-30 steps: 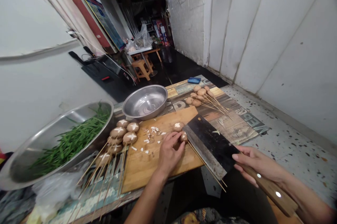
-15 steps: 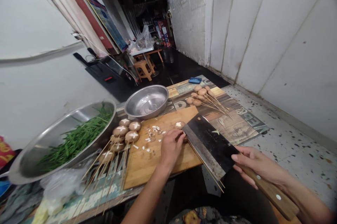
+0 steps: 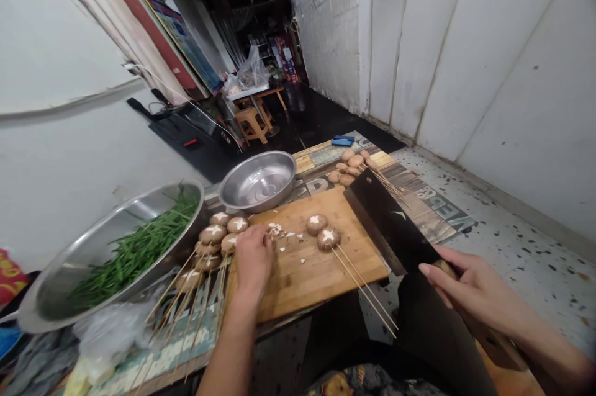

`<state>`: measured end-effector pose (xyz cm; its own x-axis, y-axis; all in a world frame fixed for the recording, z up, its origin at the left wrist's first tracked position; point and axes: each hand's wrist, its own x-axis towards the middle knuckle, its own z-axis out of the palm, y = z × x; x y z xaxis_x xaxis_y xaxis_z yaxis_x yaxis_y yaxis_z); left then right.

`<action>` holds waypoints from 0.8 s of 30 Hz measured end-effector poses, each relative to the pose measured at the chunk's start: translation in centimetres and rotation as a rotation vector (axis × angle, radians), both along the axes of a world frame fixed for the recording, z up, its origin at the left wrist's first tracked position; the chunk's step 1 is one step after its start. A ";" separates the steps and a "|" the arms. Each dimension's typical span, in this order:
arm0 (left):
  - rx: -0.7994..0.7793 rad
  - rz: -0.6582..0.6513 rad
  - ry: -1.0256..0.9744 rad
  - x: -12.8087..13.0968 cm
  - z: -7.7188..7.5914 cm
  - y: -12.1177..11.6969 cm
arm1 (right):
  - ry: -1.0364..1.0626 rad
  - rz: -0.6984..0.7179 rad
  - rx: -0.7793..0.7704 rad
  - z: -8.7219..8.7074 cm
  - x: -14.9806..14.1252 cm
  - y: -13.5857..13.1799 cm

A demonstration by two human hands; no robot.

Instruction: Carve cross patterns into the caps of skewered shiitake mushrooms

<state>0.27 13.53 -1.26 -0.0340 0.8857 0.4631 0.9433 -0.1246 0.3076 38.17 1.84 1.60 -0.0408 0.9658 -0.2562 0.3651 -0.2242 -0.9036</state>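
Observation:
My right hand (image 3: 470, 284) grips the wooden handle of a cleaver (image 3: 386, 219). Its dark, broad blade is tilted over the right edge of the cutting board (image 3: 288, 290). My left hand (image 3: 254, 259) is low over the board's left part, beside pale mushroom scraps (image 3: 275, 229). Its fingers are bent and partly hidden; I see nothing held in them. Two shiitake mushrooms lie on the board: a cross-cut one (image 3: 328, 238) on two thin sticks, and another mushroom (image 3: 316, 223) just behind it. Skewered cross-cut mushrooms (image 3: 213, 234) are piled left of the board.
A large metal basin (image 3: 41, 297) of green vegetables (image 3: 139, 241) stands at left. Behind the board is a metal bowl (image 3: 261, 182). Uncut skewered mushrooms (image 3: 347, 166) and a blue object (image 3: 343, 141) lie farther back on the table. A plastic bag (image 3: 105, 334) sits at front left.
My left hand has let go of the skewered mushroom and moved left to the scraps. The cleaver has moved right, away from the mushrooms, still in my right hand.

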 end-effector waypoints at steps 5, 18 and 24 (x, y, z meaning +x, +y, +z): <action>0.038 -0.008 -0.001 0.1 -1.0 -1.1 | -0.333 0.090 0.283 0.7 -0.7 -0.5; -0.549 -0.448 -0.085 8.7 2.2 0.7 | -0.973 0.163 0.880 -4.0 -1.0 1.4; -0.580 -0.535 -0.027 8.7 1.8 2.2 | -0.976 0.137 0.821 -6.0 -0.2 1.3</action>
<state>8.94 15.76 0.52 0.4600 0.8849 -0.0727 0.7919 -0.3719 0.4844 37.95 3.17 -4.45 -0.2844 0.8569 0.4299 0.9271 0.3600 -0.1042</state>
